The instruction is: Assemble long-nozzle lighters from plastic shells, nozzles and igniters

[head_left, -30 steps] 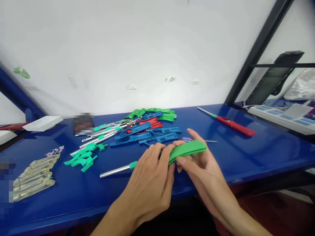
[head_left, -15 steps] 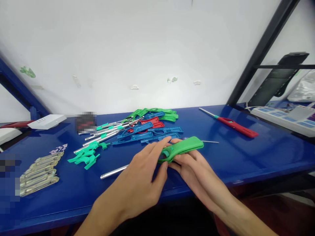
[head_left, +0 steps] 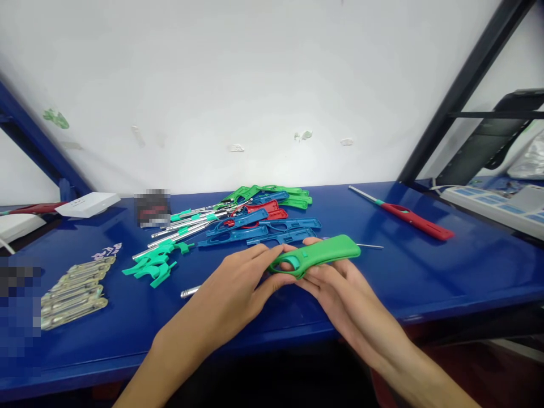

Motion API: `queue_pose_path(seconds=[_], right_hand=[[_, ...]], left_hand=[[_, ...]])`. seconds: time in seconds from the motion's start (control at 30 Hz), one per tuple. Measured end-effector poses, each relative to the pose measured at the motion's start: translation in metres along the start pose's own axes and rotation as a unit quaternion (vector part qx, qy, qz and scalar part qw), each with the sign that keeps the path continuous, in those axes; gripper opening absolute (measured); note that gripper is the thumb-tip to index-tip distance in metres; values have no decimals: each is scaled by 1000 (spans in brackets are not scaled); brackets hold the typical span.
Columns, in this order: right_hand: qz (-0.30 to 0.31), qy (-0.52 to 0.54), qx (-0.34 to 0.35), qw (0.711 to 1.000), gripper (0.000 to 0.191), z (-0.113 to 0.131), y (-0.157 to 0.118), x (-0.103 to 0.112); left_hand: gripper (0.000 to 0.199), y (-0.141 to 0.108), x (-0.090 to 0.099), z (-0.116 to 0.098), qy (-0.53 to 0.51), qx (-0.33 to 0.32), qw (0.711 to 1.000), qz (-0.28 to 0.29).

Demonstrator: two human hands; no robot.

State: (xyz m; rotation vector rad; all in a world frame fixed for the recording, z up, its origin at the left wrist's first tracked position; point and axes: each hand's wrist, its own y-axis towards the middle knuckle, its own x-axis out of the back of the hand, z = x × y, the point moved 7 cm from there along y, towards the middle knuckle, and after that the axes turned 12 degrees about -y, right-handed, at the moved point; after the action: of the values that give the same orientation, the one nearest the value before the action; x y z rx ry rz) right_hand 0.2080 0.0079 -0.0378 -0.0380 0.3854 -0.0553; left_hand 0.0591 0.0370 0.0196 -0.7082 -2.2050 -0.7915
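Observation:
A green lighter body [head_left: 329, 253] with a looped trigger opening is held between both hands over the table's front part. My left hand [head_left: 240, 283] pinches its loop end between thumb and fingers. From below and behind, my right hand [head_left: 340, 283] grips the handle. The tip of a metal tube [head_left: 189, 292] sticks out to the left of my left hand; the rest is hidden behind it. Just beyond the hands lie blue casing halves [head_left: 293, 224], with a thin metal rod [head_left: 370, 246] to the right of the green body.
Teal triggers [head_left: 155, 263], metal tubes [head_left: 170, 235], red casings [head_left: 276, 211] and green casings [head_left: 297, 198] lie at the middle left. Clear parts [head_left: 76, 292] are at the left. A red lighter [head_left: 416, 221] and a white power strip [head_left: 501, 201] are on the right.
The green body has shifted slightly right in the view, and its loop shows more fully. My left fingers have moved down and closed around the loop end. Less of the metal tube shows.

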Motion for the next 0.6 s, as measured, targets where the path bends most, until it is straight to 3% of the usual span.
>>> queue_pose_path(seconds=[0.07,0.17,0.33,0.47,0.6], right_hand=[[-1,1,3,1000,41,0,0,0],[5,3,7,1000,31,2,-1,-2],[21,17,5,1000,41,4,-2,-3],[30,23,-5,999,50,4,-1,-4],[38,22,-21,999,43,3,-1,-2]], left_hand=[[27,0,5,-4,4,-25,999,-29],[37,1,11,-6,3,-35,998,-60],[25,3,15,-4,9,-63,992,-104],[22,4,21,2,24,-50,985,-163],[24,-2,39,1,44,-23,973,-227]])
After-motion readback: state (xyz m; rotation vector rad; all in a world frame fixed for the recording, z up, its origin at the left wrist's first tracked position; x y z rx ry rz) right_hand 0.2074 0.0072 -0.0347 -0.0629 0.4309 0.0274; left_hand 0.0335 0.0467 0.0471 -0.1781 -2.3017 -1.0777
